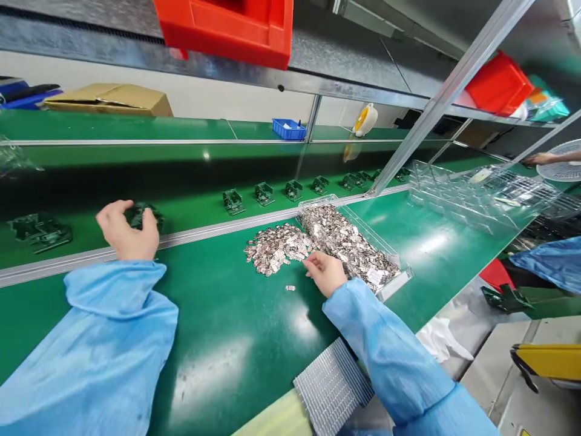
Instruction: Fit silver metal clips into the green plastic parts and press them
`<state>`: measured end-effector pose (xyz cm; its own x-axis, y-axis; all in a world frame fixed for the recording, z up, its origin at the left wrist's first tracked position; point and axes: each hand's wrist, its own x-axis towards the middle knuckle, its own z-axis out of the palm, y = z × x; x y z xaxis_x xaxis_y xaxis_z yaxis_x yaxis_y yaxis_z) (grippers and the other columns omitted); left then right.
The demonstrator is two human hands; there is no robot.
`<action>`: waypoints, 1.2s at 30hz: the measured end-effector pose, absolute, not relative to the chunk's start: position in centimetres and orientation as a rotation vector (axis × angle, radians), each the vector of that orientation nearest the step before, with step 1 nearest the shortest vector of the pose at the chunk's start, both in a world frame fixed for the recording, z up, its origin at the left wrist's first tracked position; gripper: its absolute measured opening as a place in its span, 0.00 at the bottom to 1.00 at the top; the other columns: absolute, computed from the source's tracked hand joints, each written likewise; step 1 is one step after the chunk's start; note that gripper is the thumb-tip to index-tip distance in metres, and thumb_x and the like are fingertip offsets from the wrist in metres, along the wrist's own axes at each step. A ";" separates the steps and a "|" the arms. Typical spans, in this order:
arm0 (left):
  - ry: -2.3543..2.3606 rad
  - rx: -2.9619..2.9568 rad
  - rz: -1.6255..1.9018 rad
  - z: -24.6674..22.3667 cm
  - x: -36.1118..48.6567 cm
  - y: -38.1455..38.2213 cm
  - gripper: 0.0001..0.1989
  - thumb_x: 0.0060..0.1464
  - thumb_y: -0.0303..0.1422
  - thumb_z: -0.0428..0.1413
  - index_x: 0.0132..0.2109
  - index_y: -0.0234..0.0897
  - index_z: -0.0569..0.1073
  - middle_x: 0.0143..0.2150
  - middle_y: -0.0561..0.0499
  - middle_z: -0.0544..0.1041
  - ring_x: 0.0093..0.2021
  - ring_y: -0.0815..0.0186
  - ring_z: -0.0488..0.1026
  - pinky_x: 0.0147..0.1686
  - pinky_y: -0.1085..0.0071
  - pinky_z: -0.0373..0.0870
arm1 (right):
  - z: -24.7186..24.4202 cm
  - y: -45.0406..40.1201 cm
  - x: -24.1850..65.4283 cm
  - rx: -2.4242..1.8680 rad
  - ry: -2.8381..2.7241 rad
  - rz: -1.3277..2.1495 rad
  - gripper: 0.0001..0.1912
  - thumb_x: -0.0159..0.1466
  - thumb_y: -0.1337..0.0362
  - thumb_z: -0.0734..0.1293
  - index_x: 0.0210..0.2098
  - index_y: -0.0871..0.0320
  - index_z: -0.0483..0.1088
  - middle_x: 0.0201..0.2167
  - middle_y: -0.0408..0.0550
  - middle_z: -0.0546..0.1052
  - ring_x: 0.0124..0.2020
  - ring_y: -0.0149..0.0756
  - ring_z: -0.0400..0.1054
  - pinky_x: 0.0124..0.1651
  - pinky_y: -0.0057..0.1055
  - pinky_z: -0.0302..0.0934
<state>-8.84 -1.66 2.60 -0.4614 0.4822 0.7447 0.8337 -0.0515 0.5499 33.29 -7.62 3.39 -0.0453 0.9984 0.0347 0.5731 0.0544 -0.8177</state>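
At the left, over the belt, my left hand is curled round a dark green part, thumb on one side and fingers on the other. My right hand is pinched at the right edge of a loose pile of small silvery metal pieces; whatever lies between its fingertips is too small to make out. Beside that hand, a clear plastic tray holds many more of these pieces. One single metal piece lies apart on the green table, just below the pile.
Several dark green assemblies stand in a row along the belt, with another at far left. A metal rail divides belt and table. Clear trays are stacked at right. A grey ribbed pad lies at the front edge. Red bins sit overhead.
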 end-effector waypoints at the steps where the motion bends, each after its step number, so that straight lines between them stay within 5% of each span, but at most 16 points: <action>1: -1.841 -1.466 -1.515 2.6 -7.3 -3.0 0.18 0.53 0.30 0.59 0.50 0.29 0.68 0.52 0.42 0.66 0.57 0.52 0.64 0.59 0.53 0.61 | 3.7 -8.4 33.6 -1.557 -1.650 0.907 0.08 0.59 0.59 0.64 0.29 0.56 0.68 0.22 0.44 0.74 0.23 0.35 0.71 0.28 0.31 0.66; 5: -1.742 -1.794 -1.512 2.1 -0.2 -9.5 0.15 0.57 0.34 0.56 0.50 0.32 0.71 0.49 0.42 0.70 0.54 0.54 0.68 0.57 0.56 0.66 | 5.7 -12.5 34.4 -1.440 -1.534 1.111 0.17 0.56 0.49 0.67 0.33 0.58 0.70 0.25 0.47 0.77 0.22 0.35 0.72 0.27 0.32 0.68; 9: -1.803 -2.115 -1.409 1.6 5.2 -16.1 0.18 0.59 0.35 0.55 0.54 0.35 0.68 0.54 0.39 0.68 0.58 0.54 0.66 0.59 0.54 0.65 | 7.2 -16.9 34.8 -1.347 -1.435 1.289 0.20 0.54 0.50 0.71 0.37 0.59 0.73 0.25 0.47 0.77 0.22 0.33 0.70 0.27 0.31 0.67; 16: -1.924 -2.496 -1.255 1.3 6.5 -22.8 0.53 0.50 0.40 0.63 0.71 0.39 0.37 0.72 0.34 0.42 0.71 0.46 0.47 0.65 0.47 0.57 | 8.6 -22.6 36.6 -1.340 -1.653 1.038 0.11 0.62 0.57 0.67 0.36 0.55 0.79 0.25 0.46 0.76 0.27 0.33 0.68 0.29 0.28 0.63; 19: -1.979 -2.593 -1.053 1.4 4.6 -22.3 0.58 0.47 0.42 0.65 0.71 0.40 0.33 0.72 0.33 0.45 0.70 0.43 0.49 0.64 0.44 0.56 | 8.3 -24.8 37.3 -1.349 -1.591 1.123 0.11 0.62 0.56 0.68 0.38 0.54 0.78 0.29 0.46 0.77 0.29 0.34 0.70 0.32 0.28 0.64; 24: -2.017 -2.752 -0.860 1.7 4.0 -20.0 0.42 0.48 0.40 0.64 0.66 0.40 0.54 0.61 0.38 0.67 0.60 0.47 0.67 0.59 0.45 0.63 | 6.9 -27.2 36.7 -1.400 -1.389 1.314 0.13 0.61 0.52 0.69 0.33 0.56 0.75 0.26 0.45 0.76 0.28 0.34 0.68 0.30 0.27 0.63; 32: -1.896 -2.951 -2.036 3.2 12.6 -23.0 0.27 0.49 0.34 0.64 0.55 0.41 0.66 0.55 0.44 0.68 0.48 0.61 0.75 0.41 0.68 0.77 | 6.0 -28.7 34.9 -1.344 -1.358 1.079 0.08 0.61 0.58 0.69 0.30 0.55 0.75 0.42 0.50 0.74 0.44 0.42 0.69 0.43 0.33 0.63; 36: -1.974 -3.247 -2.263 4.1 16.6 -24.4 0.26 0.49 0.29 0.63 0.54 0.41 0.65 0.43 0.50 0.75 0.37 0.68 0.76 0.36 0.74 0.76 | 6.4 -29.5 34.3 -1.390 -1.334 0.948 0.05 0.61 0.61 0.69 0.30 0.55 0.74 0.44 0.52 0.73 0.48 0.44 0.68 0.46 0.36 0.63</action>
